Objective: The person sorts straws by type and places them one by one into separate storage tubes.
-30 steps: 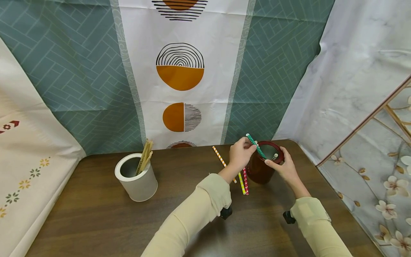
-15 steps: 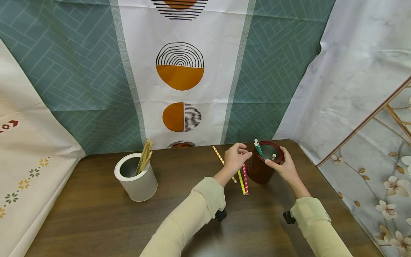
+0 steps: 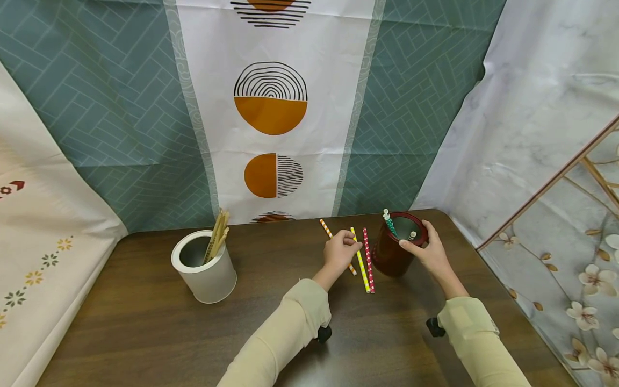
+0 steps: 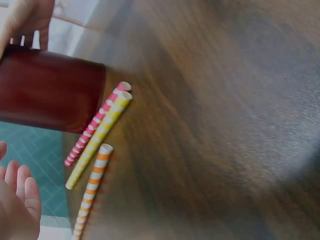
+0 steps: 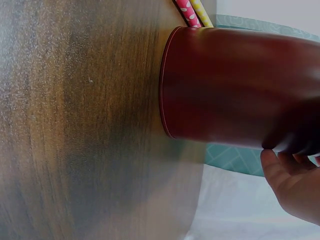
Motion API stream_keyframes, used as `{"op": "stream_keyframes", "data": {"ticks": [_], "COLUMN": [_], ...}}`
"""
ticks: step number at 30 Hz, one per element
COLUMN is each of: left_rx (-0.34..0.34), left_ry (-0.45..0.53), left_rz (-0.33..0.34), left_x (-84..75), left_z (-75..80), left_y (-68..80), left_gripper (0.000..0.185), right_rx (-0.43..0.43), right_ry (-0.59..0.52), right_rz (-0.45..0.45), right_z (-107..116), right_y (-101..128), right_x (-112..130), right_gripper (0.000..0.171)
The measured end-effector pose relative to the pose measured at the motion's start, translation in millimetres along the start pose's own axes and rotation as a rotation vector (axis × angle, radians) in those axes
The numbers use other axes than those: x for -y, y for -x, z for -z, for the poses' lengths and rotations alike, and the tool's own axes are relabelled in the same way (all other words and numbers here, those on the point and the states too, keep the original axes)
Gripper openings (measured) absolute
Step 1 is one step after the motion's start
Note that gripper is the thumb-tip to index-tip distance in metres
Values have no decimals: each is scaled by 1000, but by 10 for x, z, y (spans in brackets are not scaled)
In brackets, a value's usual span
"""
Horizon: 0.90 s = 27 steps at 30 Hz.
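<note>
My right hand (image 3: 432, 258) grips the rim of a dark red cylindrical cup (image 3: 390, 257), thumb at the front edge. The cup stands upright, with green dotted paper straws (image 3: 389, 223) leaning against its left rim and another pale straw end inside. My left hand (image 3: 340, 250) hovers above the straws on the table, its fingers loosely curled around nothing. Below and beside it lie an orange-striped paper straw (image 4: 93, 185), a yellow-striped paper straw (image 4: 100, 137) and a pink-red dotted paper straw (image 3: 368, 263). In the right wrist view, the cup (image 5: 225, 85) hides most of the straws.
A white can (image 3: 213, 279) holding several yellowish sticks (image 3: 217, 236) stands at the left on the brown wooden table (image 3: 135, 322). Patterned cloths (image 3: 271, 43) hang behind the table's far edge and down both sides.
The green straw in my left hand was let go into the red cup. That hand then moved left and down over the loose straws. My right hand stayed on the cup.
</note>
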<state>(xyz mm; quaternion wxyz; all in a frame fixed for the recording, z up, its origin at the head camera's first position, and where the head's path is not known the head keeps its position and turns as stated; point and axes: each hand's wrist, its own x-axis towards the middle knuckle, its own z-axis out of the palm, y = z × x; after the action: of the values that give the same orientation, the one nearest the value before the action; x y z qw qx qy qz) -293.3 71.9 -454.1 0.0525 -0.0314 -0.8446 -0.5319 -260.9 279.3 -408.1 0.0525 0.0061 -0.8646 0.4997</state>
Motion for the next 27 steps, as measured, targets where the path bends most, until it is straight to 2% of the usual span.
{"op": "stream_keyframes", "data": {"ticks": [5, 8, 10, 15, 18, 23, 27], "left_rx": [5, 33, 61, 165, 251, 410, 503], "left_ry": [-65, -177, -258, -530, -660, -720, -745], "left_rz": [-6, -42, -89, -206, -240, -239, -232], "left_x": [99, 172, 226, 361, 428, 472, 473], "left_z": [6, 11, 19, 50, 60, 66, 58], "left_y": [46, 90, 119, 166, 176, 199, 226], "left_gripper": [23, 28, 32, 45, 51, 56, 57], "right_rx": [10, 8, 5, 0, -3, -2, -2], "right_ry": [-27, -25, -26, -26, -21, -21, -28], "right_rz": [-11, -10, -10, -4, 0, 13, 18], "right_z": [9, 13, 13, 11, 9, 2, 0], "right_y": [-67, -112, -131, -130, -94, -25, -13], "right_x": [-120, -206, -245, -235, -160, -46, -20], "right_gripper": [83, 83, 82, 82, 81, 79, 79]}}
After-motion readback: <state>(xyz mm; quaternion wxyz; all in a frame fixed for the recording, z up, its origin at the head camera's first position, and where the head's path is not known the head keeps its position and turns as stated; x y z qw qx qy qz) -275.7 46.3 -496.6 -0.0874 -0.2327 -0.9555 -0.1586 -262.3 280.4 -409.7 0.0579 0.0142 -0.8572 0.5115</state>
